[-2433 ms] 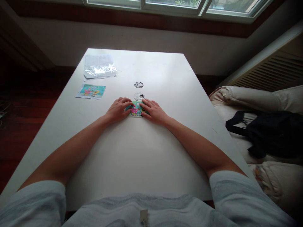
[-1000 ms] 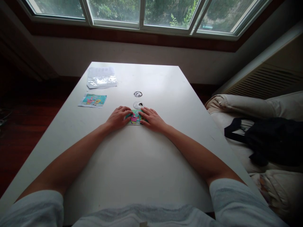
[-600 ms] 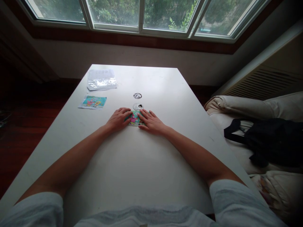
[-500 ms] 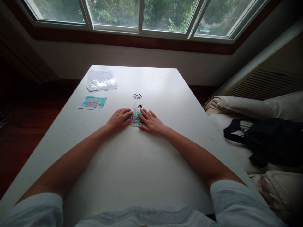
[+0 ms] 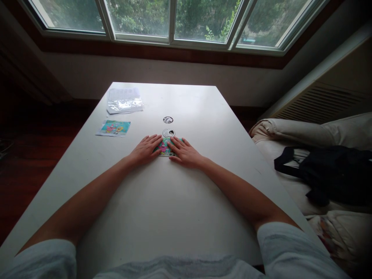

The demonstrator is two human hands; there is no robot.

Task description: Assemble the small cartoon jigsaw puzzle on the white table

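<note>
Between my hands a small, colourful cartoon picture [image 5: 164, 147] lies flat on the white table [image 5: 162, 201]. It has green, pink and fine lines like a jigsaw puzzle, though the pieces are too small to make out surely. My left hand [image 5: 147, 148] rests flat with its fingertips on the left edge of the picture. From the other side my right hand [image 5: 186, 152] lies over its right part, fingers spread, hiding much of it. Just beyond the fingertips is a round, metallic-looking disc [image 5: 167, 133] with a dark spot. A second, smaller black-and-white disc [image 5: 167, 120] lies farther back.
On the table's left lies a cartoon picture sheet [image 5: 115, 128] with a pink and a yellow figure. Behind it sits a clear plastic sleeve [image 5: 124, 101] with papers. To the right, a black bag [image 5: 337, 174] lies on a pale sofa [image 5: 290, 130]. A window [image 5: 171, 23] spans the far wall.
My right hand has shifted slightly left, so its fingers cover more of the picture's middle. My left hand has barely moved. The camera view has tilted up a little.
</note>
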